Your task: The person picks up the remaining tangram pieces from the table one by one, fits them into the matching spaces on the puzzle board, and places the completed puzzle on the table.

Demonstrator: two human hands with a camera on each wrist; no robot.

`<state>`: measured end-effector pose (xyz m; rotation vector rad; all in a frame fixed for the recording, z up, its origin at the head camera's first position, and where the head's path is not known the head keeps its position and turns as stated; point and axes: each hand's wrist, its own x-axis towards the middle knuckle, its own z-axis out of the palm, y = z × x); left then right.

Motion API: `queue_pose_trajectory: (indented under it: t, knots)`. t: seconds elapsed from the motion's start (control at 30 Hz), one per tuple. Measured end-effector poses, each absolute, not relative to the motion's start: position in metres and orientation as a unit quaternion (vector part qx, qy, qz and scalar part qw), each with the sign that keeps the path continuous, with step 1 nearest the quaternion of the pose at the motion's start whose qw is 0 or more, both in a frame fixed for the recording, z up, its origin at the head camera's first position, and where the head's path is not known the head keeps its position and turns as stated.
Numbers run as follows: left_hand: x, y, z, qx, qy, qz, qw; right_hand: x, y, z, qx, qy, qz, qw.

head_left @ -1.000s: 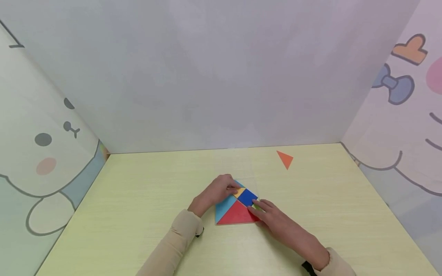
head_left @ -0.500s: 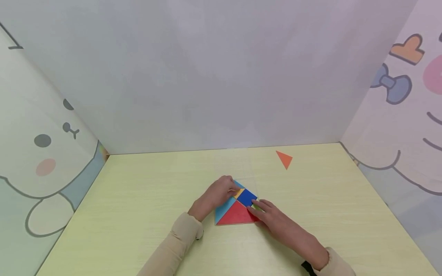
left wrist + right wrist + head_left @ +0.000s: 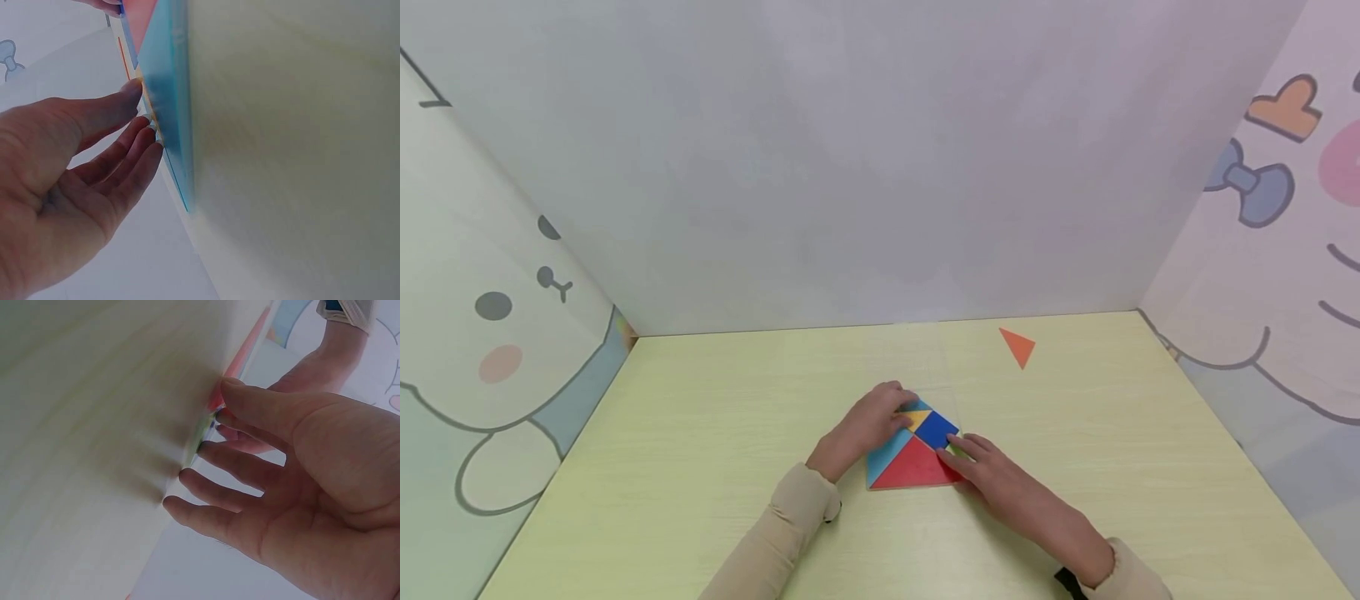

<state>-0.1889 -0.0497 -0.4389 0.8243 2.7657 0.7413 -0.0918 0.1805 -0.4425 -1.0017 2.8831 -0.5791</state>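
Observation:
Flat tangram pieces lie fitted together on the table in the head view: a red triangle [image 3: 913, 468], a light blue triangle [image 3: 883, 457], a blue square [image 3: 936, 431], a small yellow triangle [image 3: 919, 417] and a sliver of green piece [image 3: 958, 451]. My left hand [image 3: 868, 421] touches the assembly around the yellow triangle, thumb and fingertips apart. Its fingers look relaxed in the left wrist view, beside the light blue edge. With fingers extended, my right hand [image 3: 1007, 479] rests its fingertips on the right side, by the blue square and red triangle, partly hiding the green piece.
A loose orange triangle [image 3: 1018, 346] lies near the back of the pale wooden table [image 3: 737, 417]. A plain grey wall [image 3: 880, 167] stands behind the table, and side panels with cartoon drawings flank it.
My left hand's fingers have spread a little, uncovering more of the yellow triangle. My right hand stays in place, and the orange triangle has not moved.

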Motion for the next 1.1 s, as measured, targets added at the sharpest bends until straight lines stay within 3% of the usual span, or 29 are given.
queue_pose_trajectory:
  t: [0.27,0.57,1.1]
  knots:
    - [-0.187,-0.052,-0.437,0.279,0.929,0.231,0.076,-0.092,0.180,-0.441,-0.323,0.928,-0.186,0.017]
    - [-0.182,-0.055,-0.439,0.310,0.935,0.170,0.023,-0.092,0.179,-0.440,-0.319,0.929,-0.186,0.024]
    - [-0.177,-0.063,-0.441,0.308,0.937,0.161,-0.016,-0.093,0.178,-0.441,-0.309,0.933,-0.181,0.031]
